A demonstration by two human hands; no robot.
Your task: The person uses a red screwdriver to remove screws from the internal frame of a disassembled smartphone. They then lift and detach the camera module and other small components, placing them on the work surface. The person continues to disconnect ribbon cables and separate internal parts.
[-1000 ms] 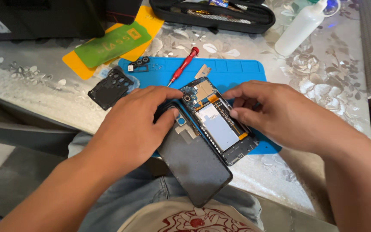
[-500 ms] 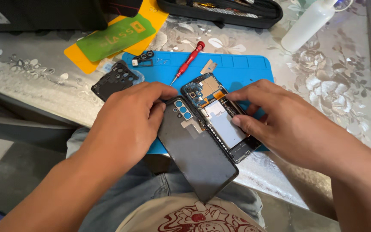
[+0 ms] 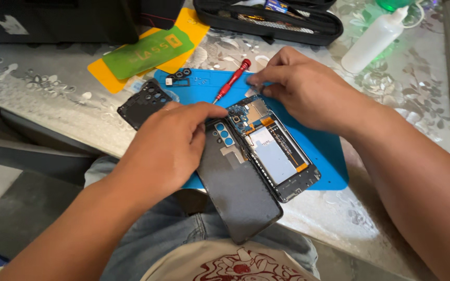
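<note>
An opened phone (image 3: 277,153) lies on a blue mat (image 3: 332,166), its circuit board and silver battery bay exposed. Its dark back cover (image 3: 238,195) lies beside it on the left and sticks out over the table edge toward my lap. My left hand (image 3: 167,148) rests on the cover's top end, thumb against its edge and index fingertip touching the phone's top corner. My right hand (image 3: 308,93) has reached to the mat's far edge, and its fingertips pinch a small pale piece (image 3: 252,81) next to a red screwdriver (image 3: 233,81).
A black plastic frame piece (image 3: 142,104) lies left of the mat, with small camera-ring parts (image 3: 179,77) on the mat's corner. Green and yellow cards (image 3: 141,54), a black tool case (image 3: 266,20) and a white squeeze bottle (image 3: 373,39) sit farther back. The table edge runs near my lap.
My right hand has left the phone's right side and moved up to the small piece by the screwdriver. My left hand stays on the back cover.
</note>
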